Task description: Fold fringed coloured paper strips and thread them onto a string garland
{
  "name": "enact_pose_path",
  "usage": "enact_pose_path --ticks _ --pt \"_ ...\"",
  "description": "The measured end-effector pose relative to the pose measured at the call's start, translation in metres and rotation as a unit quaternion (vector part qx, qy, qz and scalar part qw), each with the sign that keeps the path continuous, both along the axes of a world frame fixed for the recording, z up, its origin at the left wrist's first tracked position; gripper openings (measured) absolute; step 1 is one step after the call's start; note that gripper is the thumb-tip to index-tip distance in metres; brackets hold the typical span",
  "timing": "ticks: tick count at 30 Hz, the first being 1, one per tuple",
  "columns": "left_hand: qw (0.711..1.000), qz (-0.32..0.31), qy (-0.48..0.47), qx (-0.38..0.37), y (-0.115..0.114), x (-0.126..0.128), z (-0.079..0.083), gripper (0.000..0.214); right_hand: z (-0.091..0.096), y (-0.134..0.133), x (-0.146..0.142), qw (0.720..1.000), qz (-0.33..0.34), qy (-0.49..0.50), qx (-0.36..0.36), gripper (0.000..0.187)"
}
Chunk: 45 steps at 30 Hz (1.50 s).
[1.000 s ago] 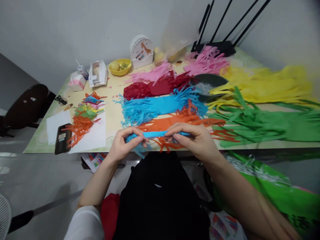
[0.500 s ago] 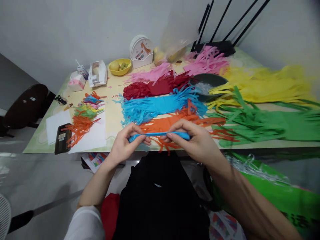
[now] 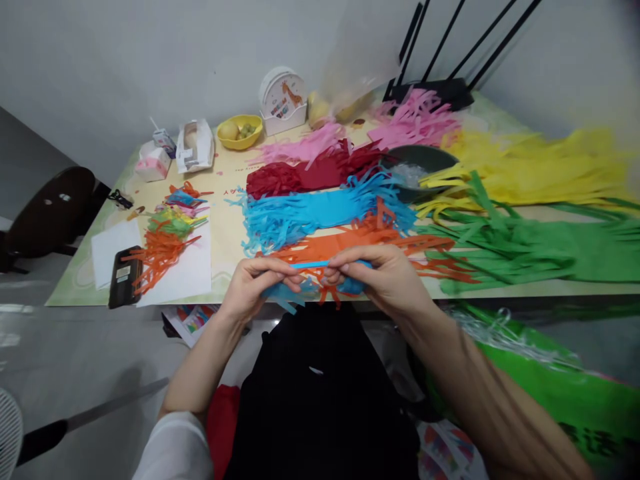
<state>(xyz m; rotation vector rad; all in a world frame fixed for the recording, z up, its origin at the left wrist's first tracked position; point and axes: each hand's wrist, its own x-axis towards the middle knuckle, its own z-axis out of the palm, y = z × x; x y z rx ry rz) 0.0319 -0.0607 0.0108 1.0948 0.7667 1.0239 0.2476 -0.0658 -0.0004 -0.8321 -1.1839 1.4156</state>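
Observation:
My left hand [image 3: 253, 287] and my right hand [image 3: 377, 277] pinch a rolled strip of blue fringed paper [image 3: 310, 265] between them, just over the near edge of the table [image 3: 225, 227]. Blue fringes hang below my fingers. Right behind my hands lies an orange fringed sheet [image 3: 345, 245], then a blue fringed sheet [image 3: 320, 210] and a dark red one [image 3: 310, 175].
Green fringed paper [image 3: 540, 250] and yellow fringed paper [image 3: 540, 170] spread to the right, pink paper [image 3: 410, 120] at the back. A dark bowl [image 3: 420, 163] sits mid-table. At left are finished tassels [image 3: 170, 227], a phone [image 3: 125, 275], white sheets, a yellow bowl [image 3: 240, 130] and a clock [image 3: 283, 100].
My hands have moved closer together along the blue strip, so the stretch between them is shorter, and its fringes now bunch and hang below my fingers.

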Motion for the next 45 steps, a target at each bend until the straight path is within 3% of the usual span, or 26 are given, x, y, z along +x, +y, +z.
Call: enact_pose_path --ticks 3,6,8,11,14,16,19,22,24,26,29,32,36,40,43,45 --pt "1.0 0.006 0.014 0.018 -0.002 -0.004 -0.002 0.012 0.004 -0.006 -0.001 0.995 -0.029 -0.063 0.076 0.017" --pt "0.984 -0.038 0.139 0.103 -0.003 -0.015 0.009 0.017 0.012 -0.012 0.002 0.946 -0.076 -0.203 0.242 0.027" --pt "0.948 -0.036 0.252 0.192 -0.003 -0.02 0.022 0.015 0.017 -0.014 0.004 0.902 -0.081 -0.264 0.333 0.028" --pt "0.883 -0.032 0.358 0.302 -0.003 -0.017 0.039 0.015 0.02 -0.015 0.005 0.863 -0.034 -0.301 0.403 0.026" --pt "0.839 -0.104 0.398 0.355 -0.001 -0.009 0.041 0.017 0.02 -0.017 0.006 0.838 -0.008 -0.323 0.439 0.024" --pt "0.809 -0.112 0.422 0.394 0.002 -0.006 0.035 0.015 0.02 -0.02 0.008 0.828 -0.005 -0.343 0.444 0.025" --pt "0.715 -0.05 0.481 0.505 0.005 -0.009 0.024 0.013 0.021 -0.022 0.013 0.862 0.04 -0.367 0.348 0.028" --pt "0.601 0.01 0.489 0.632 0.005 -0.012 0.016 0.014 0.02 -0.016 0.013 0.929 0.094 -0.326 0.146 0.033" --pt "0.558 0.03 0.461 0.69 0.004 -0.013 0.013 0.015 0.016 -0.01 0.007 0.956 0.146 -0.25 0.043 0.029" --pt "0.539 0.044 0.437 0.719 0.003 -0.013 0.012 0.015 0.011 -0.008 -0.003 0.966 0.199 -0.163 -0.027 0.028" --pt "0.549 0.06 0.426 0.717 0.004 -0.015 0.007 0.018 0.002 -0.01 -0.017 0.975 0.194 -0.065 -0.09 0.025" --pt "0.593 0.102 0.415 0.682 0.004 -0.013 0.0 0.023 -0.001 -0.018 -0.027 0.986 0.142 -0.023 -0.084 0.024" --pt "0.703 0.181 0.358 0.587 -0.006 0.002 -0.007 0.024 0.008 -0.024 -0.038 0.995 0.097 0.013 -0.029 0.021" --pt "0.808 0.254 0.269 0.459 -0.023 0.022 -0.006 0.023 0.022 -0.022 -0.039 0.993 0.082 0.027 0.076 0.015" --pt "0.869 0.24 0.242 0.36 -0.029 0.031 -0.004 0.023 0.025 -0.018 -0.034 0.991 0.059 -0.03 0.117 0.011" --pt "0.899 0.219 0.222 0.308 -0.029 0.035 -0.006 0.023 0.021 -0.017 -0.034 0.987 0.007 -0.093 0.132 0.006"
